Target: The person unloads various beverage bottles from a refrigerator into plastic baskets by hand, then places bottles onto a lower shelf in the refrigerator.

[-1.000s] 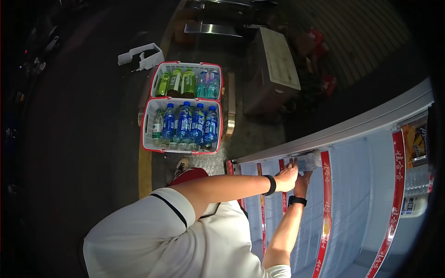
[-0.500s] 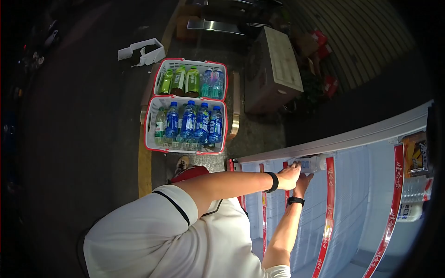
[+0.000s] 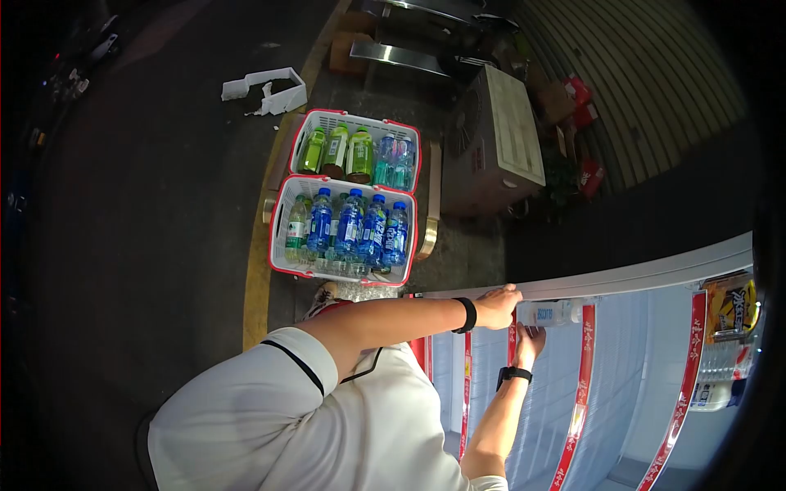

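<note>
My left hand point(image 3: 497, 308) reaches across from the left, fingers stretched out, at the cooler's white edge beside the base end of a clear bottle. That bottle point(image 3: 547, 313) has a pale label with blue letters and lies across the picture between red shelf strips point(image 3: 587, 335). Just below its base end is my right hand point(image 3: 530, 342), with fingers apart and their tips at the bottle. Neither hand is wrapped around it. Each wrist wears a black band.
Two white baskets with red rims hold several bottles: green ones in the far basket point(image 3: 296, 147), blue-labelled ones in the near basket point(image 3: 274, 225). A boxy metal unit point(image 3: 512, 123) stands behind. Packets point(image 3: 729, 307) sit at far right. Broken white foam point(image 3: 282, 100) lies on the ground.
My left hand has moved left and up off the bottle. My right hand has shifted down, its fingers spreading. More of the bottle shows. The view has shifted, so the baskets appear farther right.
</note>
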A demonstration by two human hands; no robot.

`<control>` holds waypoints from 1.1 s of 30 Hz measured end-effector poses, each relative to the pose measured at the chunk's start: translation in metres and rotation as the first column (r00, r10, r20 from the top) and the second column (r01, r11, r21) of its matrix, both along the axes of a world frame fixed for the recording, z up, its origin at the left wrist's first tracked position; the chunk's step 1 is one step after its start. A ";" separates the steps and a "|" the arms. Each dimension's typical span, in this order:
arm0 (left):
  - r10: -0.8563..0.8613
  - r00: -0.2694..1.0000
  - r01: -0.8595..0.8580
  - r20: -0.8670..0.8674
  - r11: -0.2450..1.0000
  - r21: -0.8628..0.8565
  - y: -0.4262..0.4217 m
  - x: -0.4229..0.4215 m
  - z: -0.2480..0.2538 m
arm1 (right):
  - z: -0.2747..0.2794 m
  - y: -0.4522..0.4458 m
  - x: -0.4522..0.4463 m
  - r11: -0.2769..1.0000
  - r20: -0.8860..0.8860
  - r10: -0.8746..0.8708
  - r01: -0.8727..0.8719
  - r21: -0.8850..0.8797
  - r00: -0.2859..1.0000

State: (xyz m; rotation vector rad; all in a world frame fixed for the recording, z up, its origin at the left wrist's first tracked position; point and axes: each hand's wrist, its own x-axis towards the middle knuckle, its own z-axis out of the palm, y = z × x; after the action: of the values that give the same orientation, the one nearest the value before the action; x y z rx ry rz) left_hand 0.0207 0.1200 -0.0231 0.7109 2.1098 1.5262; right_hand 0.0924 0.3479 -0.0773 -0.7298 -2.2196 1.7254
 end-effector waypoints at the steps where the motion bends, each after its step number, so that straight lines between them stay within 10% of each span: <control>1: 0.006 1.000 -0.007 0.006 1.000 0.015 -0.006 -0.002 0.000 | -0.001 -0.004 0.000 0.999 0.031 -0.047 0.047 0.009 0.998; 12: 0.041 0.952 -0.007 -0.304 0.994 0.111 -0.091 -0.033 -0.058 | -0.035 -0.014 0.031 0.920 -0.222 -0.334 0.368 0.134 0.916; 16: -0.001 0.980 -0.044 0.201 0.975 0.219 -0.155 -0.047 -0.065 | -0.001 -0.054 0.050 0.858 -0.219 -0.407 0.453 0.240 0.887; 33: 0.274 0.912 -0.302 0.306 0.952 0.047 -0.277 -0.058 -0.143 | 0.014 -0.072 0.018 0.953 -0.055 -0.249 0.255 0.165 0.967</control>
State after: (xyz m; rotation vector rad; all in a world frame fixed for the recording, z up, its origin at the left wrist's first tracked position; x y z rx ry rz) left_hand -0.0373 -0.1574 -0.1657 0.1817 1.9873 1.7697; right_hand 0.1109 0.2758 -0.0636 -0.8914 -2.1130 1.3969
